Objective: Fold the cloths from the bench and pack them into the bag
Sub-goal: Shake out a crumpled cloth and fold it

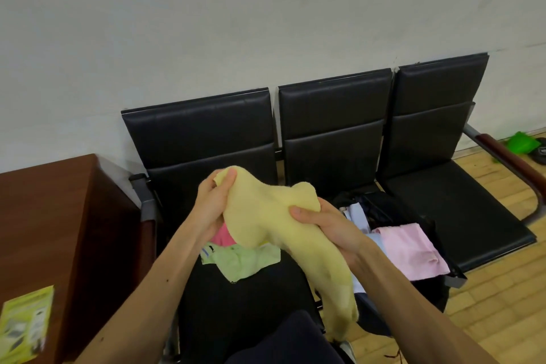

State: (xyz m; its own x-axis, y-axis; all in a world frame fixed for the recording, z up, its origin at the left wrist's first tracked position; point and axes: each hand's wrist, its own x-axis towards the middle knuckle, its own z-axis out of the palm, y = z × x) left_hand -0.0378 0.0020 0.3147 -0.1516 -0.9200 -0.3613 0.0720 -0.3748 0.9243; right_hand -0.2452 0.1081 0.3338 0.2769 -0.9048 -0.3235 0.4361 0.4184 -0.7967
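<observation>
Dim, even light; edges warped

Both hands — left (213,204), right (323,223) — gripping yellow cloth (266,221), above black bench (443,210)

Public waiting area, possibly at edge of sports hall. Evidence: black padded three-seat bench (334,115) on metal frame, wood-capped armrest (508,162) at its end, seat backs against plain white wall (206,23); pale wood-strip floor (502,289); brown wooden table (59,216) at left carrying printed leaflet (26,322).
</observation>
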